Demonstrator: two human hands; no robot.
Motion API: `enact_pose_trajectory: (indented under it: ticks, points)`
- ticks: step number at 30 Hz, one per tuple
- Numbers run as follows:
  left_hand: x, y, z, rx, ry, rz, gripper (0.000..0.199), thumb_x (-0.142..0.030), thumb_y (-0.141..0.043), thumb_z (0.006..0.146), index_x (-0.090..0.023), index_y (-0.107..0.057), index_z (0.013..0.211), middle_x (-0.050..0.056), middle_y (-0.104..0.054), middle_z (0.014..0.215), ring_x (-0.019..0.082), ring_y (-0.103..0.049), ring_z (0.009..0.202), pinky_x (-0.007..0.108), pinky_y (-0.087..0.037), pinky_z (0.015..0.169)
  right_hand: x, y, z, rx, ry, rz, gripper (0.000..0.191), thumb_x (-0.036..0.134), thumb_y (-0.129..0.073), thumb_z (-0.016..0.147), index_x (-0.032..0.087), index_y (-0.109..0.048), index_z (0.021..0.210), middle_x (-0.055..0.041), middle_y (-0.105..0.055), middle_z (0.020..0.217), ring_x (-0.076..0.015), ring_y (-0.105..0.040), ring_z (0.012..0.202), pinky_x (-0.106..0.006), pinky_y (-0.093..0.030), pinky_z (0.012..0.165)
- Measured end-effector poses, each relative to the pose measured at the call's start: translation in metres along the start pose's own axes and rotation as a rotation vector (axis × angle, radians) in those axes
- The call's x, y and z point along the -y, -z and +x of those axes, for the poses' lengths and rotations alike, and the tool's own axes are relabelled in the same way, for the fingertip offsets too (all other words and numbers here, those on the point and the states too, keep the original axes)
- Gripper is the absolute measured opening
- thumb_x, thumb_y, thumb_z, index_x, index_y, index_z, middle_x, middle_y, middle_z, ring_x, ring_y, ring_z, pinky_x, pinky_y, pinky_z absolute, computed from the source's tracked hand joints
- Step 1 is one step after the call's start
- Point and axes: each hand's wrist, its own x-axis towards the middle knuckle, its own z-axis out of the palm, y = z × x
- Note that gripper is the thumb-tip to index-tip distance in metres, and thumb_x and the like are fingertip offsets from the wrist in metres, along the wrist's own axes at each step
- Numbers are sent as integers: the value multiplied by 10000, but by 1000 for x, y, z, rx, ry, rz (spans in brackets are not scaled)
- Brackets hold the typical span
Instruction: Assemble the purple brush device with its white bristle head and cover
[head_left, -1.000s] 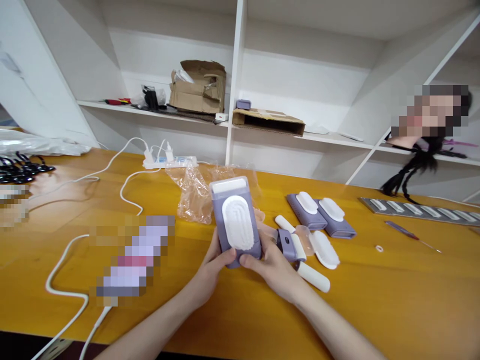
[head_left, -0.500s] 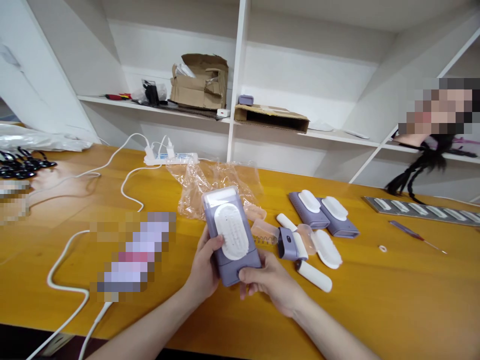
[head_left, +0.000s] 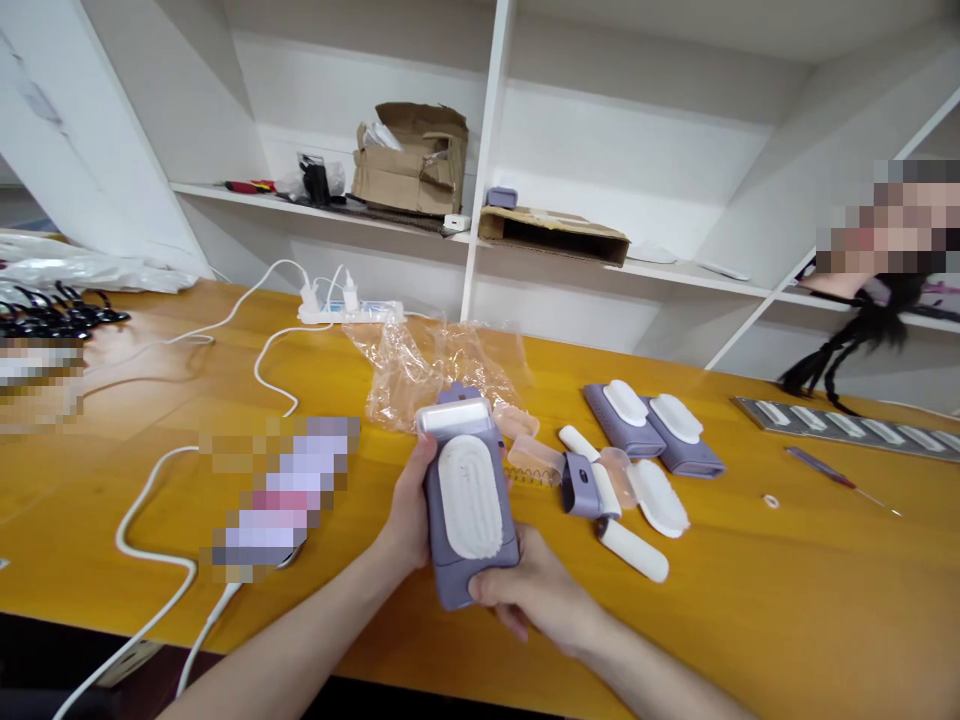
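A purple device [head_left: 471,500] with a white oval pad and a white roller at its top is held between both hands. My left hand [head_left: 415,500] grips its left side, the thumb near the roller. My right hand [head_left: 525,590] is closed on the lower right corner, thumb on the front. At the top of the device a purple flap [head_left: 459,392] stands up behind the roller. To the right lie a small purple part [head_left: 579,485], a spring [head_left: 529,475], white rollers [head_left: 634,550], clear caps and a white oval pad [head_left: 660,497].
Two purple devices with white pads [head_left: 679,435], a screwdriver [head_left: 832,470], a small ring and a metal strip lie right. Clear plastic bags [head_left: 442,370] and a power strip [head_left: 352,312] are behind. A cabled, blurred object [head_left: 289,495] lies left. A person's head shows far right.
The device has come lower and nearer, and the flap at its top now stands open, exposing the roller. My left thumb has moved from the pad up to the roller end.
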Motion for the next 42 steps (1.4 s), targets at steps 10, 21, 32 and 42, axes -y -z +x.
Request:
enact_pose_trajectory:
  ticks: [10,21,32,42]
  points:
    - [-1,0,-1,12,-16,-2,661,-695,-657,572,-111,-751,868,128,-751,874,316,-700,770,393,-555,698,1,-5,1,-4,56,105,310,174,-770,421,168,-694,721,36,-625,619,-119,-480,573,-237,-362,543]
    - [-9,-1,-2,4,-23,24,733,-713,-713,453,-98,-754,850,129,-747,826,292,-693,693,360,-560,592,-10,-12,-1,-37,33,257,215,95,-672,438,162,-567,613,91,-448,466,-43,-241,429,-208,-138,410]
    - [-7,-2,-2,31,16,29,726,-731,-533,654,-66,-732,869,143,-734,783,260,-676,667,347,-540,619,-4,-16,-8,-76,39,198,183,117,-637,494,184,-509,607,102,-414,450,-37,-212,397,-219,-92,388]
    - [-11,-3,3,30,47,40,721,-738,-468,699,-83,-720,864,152,-713,744,271,-662,631,379,-523,612,0,-13,-5,-49,14,171,165,133,-635,478,179,-516,582,81,-449,469,-43,-237,429,-227,-98,421]
